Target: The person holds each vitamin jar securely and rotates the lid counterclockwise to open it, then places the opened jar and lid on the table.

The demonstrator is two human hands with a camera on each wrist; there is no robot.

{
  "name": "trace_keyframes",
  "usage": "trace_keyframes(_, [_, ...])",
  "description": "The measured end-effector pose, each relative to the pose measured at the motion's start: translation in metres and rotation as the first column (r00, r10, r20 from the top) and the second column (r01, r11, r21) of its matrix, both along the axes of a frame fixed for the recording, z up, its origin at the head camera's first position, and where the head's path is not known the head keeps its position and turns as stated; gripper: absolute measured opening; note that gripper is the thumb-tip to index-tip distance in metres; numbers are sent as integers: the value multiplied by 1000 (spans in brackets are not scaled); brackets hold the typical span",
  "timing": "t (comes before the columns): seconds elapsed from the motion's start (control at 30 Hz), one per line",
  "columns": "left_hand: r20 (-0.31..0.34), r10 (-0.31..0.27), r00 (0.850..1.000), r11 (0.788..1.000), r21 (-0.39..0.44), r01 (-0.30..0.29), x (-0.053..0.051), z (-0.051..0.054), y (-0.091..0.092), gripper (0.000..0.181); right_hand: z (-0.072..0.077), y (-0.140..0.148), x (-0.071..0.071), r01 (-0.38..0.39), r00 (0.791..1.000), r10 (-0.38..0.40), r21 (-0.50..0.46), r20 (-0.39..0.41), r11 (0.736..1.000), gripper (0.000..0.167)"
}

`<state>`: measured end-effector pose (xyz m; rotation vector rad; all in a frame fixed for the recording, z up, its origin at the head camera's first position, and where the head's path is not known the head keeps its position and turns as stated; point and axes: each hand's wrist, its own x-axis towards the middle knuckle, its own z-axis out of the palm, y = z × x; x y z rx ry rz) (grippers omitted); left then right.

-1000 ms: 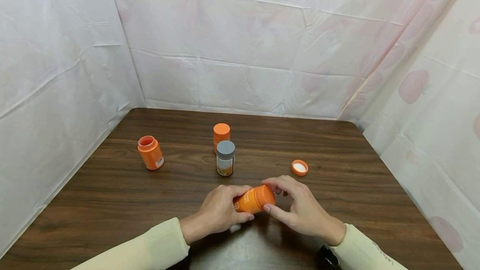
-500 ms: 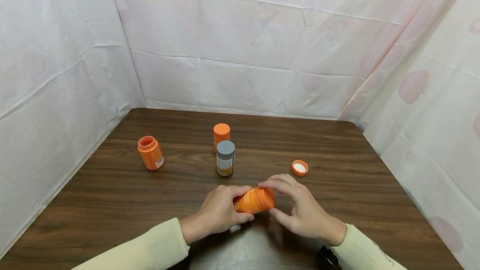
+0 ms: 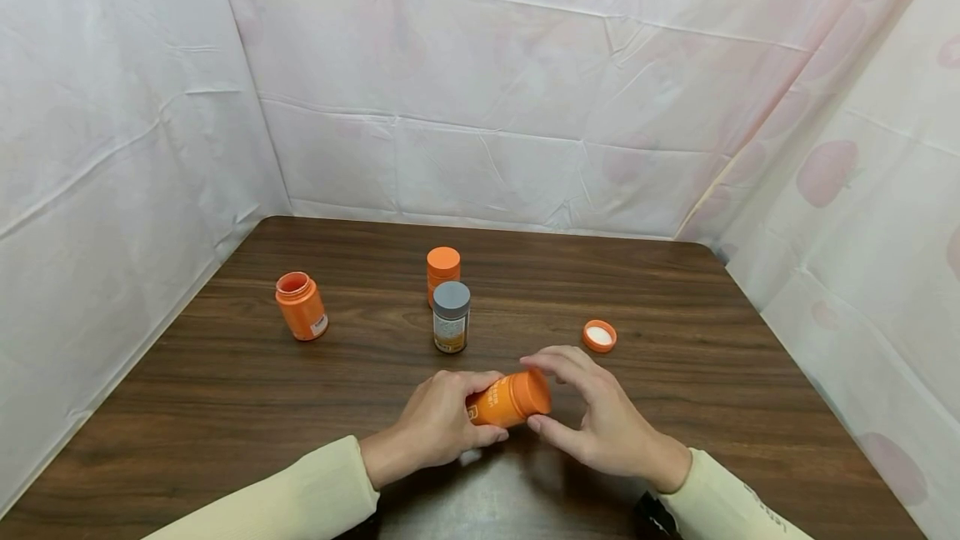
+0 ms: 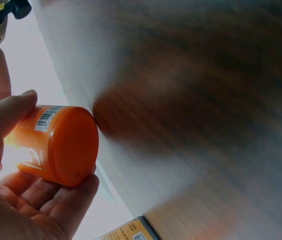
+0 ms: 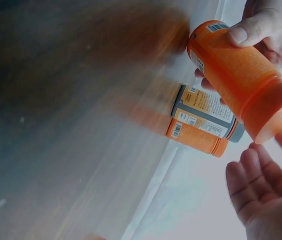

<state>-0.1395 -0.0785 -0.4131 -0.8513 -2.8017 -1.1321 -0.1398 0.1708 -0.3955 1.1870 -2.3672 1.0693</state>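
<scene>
Tilted over the near part of the table, an orange bottle (image 3: 498,403) lies in my left hand (image 3: 438,417), its orange lid (image 3: 531,392) facing right. My left thumb and fingers grip its body, and the base (image 4: 75,146) shows in the left wrist view. Around the lid my right hand (image 3: 609,417) is spread, thumb below and fingers above. In the right wrist view a fingertip of the right hand (image 5: 273,200) is at the lid's rim (image 5: 269,112); whether the thumb touches it, I cannot tell.
A grey-lidded bottle (image 3: 451,319) stands upright before a closed orange bottle (image 3: 443,265). At the left is an uncapped orange bottle (image 3: 302,307). One loose orange lid (image 3: 599,336) lies inside up at the right. White sheets (image 3: 480,90) hang behind and beside the table.
My right fingers have shifted around the lid, the thumb dropping right and then coming back left, the fingertips now looser on the lid. The left hand and its bottle have stayed nearly still.
</scene>
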Motion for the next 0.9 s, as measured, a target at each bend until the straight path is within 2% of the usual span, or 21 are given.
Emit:
trace_keyframes(0.2, [1,3,1000,1000,0,-3,0,0,0,46,1,-1,1,120,992,-121,30,35,992,47])
trace_keyframes(0.33, [2,2,1000,1000,3,-2,1,0,0,46,0,-1,1,154,986,-157,43,62,987,39])
trace_keyframes(0.63, [-2,-4,1000,1000,9,4,0,0,0,45,1,-2,1,154,984,-156,35,87,987,32])
trace_keyframes(0.9, [2,3,1000,1000,-3,-3,1,0,0,46,1,0,0,122,989,-125,40,74,992,38])
